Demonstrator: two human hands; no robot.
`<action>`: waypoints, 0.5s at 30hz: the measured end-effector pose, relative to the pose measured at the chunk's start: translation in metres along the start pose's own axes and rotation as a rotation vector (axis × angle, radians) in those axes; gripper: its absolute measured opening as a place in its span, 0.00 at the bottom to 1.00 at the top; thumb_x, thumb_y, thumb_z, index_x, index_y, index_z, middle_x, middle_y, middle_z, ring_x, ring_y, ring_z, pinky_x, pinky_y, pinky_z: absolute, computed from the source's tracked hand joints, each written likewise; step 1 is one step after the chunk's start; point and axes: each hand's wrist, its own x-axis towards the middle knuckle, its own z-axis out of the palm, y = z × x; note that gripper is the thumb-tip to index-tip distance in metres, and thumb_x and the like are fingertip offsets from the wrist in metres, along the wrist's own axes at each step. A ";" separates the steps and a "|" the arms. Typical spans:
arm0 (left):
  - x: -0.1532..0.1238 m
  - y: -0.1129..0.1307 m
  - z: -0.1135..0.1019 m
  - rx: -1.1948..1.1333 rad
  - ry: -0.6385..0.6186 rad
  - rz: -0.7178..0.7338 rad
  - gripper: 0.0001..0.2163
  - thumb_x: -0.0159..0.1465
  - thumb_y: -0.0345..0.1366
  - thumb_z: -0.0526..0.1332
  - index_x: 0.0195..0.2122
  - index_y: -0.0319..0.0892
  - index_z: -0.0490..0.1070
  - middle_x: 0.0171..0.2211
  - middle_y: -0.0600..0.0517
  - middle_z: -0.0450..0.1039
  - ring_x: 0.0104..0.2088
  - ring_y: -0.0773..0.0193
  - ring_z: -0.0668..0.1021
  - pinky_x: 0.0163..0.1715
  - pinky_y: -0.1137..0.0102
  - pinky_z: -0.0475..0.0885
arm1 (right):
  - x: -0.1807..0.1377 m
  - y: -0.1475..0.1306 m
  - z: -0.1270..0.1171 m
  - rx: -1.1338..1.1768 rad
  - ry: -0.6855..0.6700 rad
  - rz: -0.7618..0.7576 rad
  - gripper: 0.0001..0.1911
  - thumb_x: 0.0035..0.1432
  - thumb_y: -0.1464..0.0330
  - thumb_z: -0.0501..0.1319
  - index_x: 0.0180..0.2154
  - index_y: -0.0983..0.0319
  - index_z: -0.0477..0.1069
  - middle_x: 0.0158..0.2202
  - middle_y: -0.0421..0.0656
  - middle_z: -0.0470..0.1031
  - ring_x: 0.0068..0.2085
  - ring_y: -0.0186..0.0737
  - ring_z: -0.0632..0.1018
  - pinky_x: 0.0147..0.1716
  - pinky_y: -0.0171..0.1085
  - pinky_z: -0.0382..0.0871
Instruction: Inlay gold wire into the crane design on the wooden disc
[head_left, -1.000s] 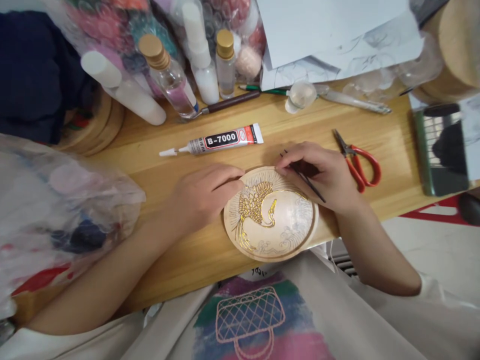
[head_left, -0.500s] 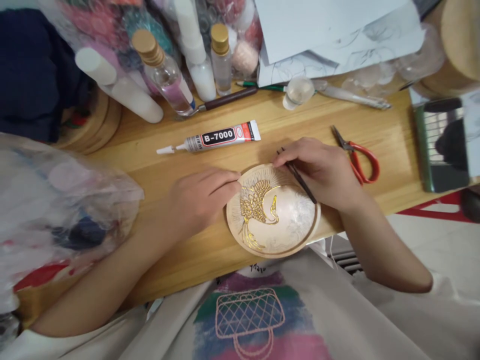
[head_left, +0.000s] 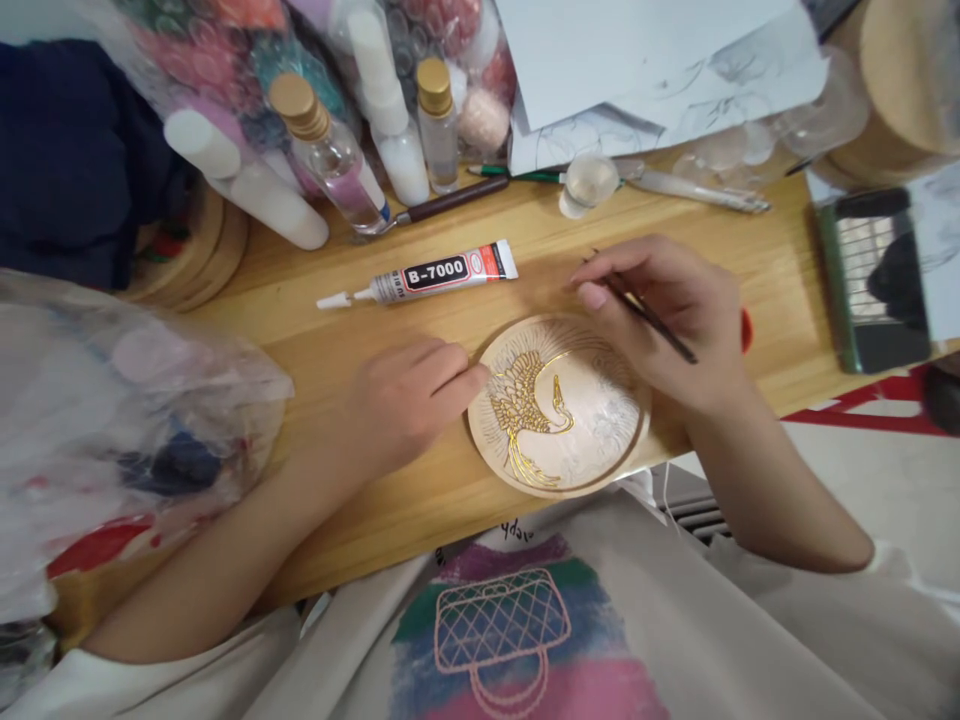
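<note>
my right grip (head_left: pixel 671 310) pinches a dark tool (head_left: pixel 667 333) near the round plate (head_left: pixel 596 412) with its gold crane (head_left: pixel 519 405); my left grip (head_left: pixel 412 400) is at its edge, a glue tube (head_left: pixel 439 274) on the bench (head_left: pixel 330 350) beyond.

"B-7000" stands in white on black on a tube (head_left: pixel 442 275), well in from the near edge of the desk (head_left: pixel 397 515); upside-down lettering (head_left: pixel 517 531) on the garment (head_left: pixel 502 625) cannot be read surely.

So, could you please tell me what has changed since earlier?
The right hand has moved up and right, away from the wooden plate's rim, mostly hiding the red-handled pliers. The plate has shifted slightly rightward. The dark tool stays in the right hand, the left hand by the plate's left edge; the glue tube hasn't moved.
</note>
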 end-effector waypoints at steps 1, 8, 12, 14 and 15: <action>0.000 0.000 -0.001 -0.002 0.002 0.006 0.12 0.73 0.28 0.50 0.40 0.38 0.74 0.28 0.52 0.73 0.29 0.64 0.74 0.28 0.70 0.68 | -0.003 -0.003 -0.001 0.011 0.031 0.017 0.02 0.62 0.68 0.63 0.39 0.56 0.75 0.35 0.38 0.78 0.34 0.34 0.77 0.35 0.37 0.71; 0.000 0.001 -0.002 0.005 -0.004 -0.006 0.12 0.74 0.29 0.49 0.42 0.41 0.73 0.29 0.52 0.74 0.29 0.65 0.74 0.27 0.70 0.68 | -0.021 -0.013 -0.002 0.221 0.134 0.105 0.17 0.67 0.54 0.55 0.42 0.54 0.79 0.34 0.42 0.78 0.35 0.40 0.76 0.36 0.43 0.70; 0.000 0.002 0.001 0.027 0.013 -0.008 0.13 0.74 0.30 0.50 0.38 0.40 0.75 0.27 0.53 0.73 0.27 0.66 0.72 0.24 0.70 0.64 | -0.028 -0.017 0.000 0.303 0.163 0.175 0.21 0.64 0.50 0.57 0.44 0.55 0.80 0.34 0.43 0.78 0.34 0.42 0.77 0.35 0.43 0.71; 0.000 0.003 0.001 0.039 0.018 -0.012 0.14 0.74 0.30 0.50 0.38 0.41 0.75 0.27 0.54 0.72 0.26 0.66 0.71 0.24 0.70 0.63 | -0.031 -0.020 0.001 0.307 0.188 0.160 0.17 0.65 0.53 0.58 0.43 0.55 0.81 0.34 0.42 0.79 0.35 0.41 0.78 0.34 0.42 0.72; 0.000 0.003 0.002 0.045 0.015 -0.018 0.14 0.74 0.30 0.50 0.38 0.41 0.75 0.27 0.54 0.72 0.26 0.66 0.71 0.24 0.71 0.63 | -0.033 -0.021 0.001 0.297 0.193 0.152 0.16 0.66 0.55 0.59 0.42 0.55 0.81 0.34 0.42 0.79 0.35 0.40 0.79 0.34 0.41 0.73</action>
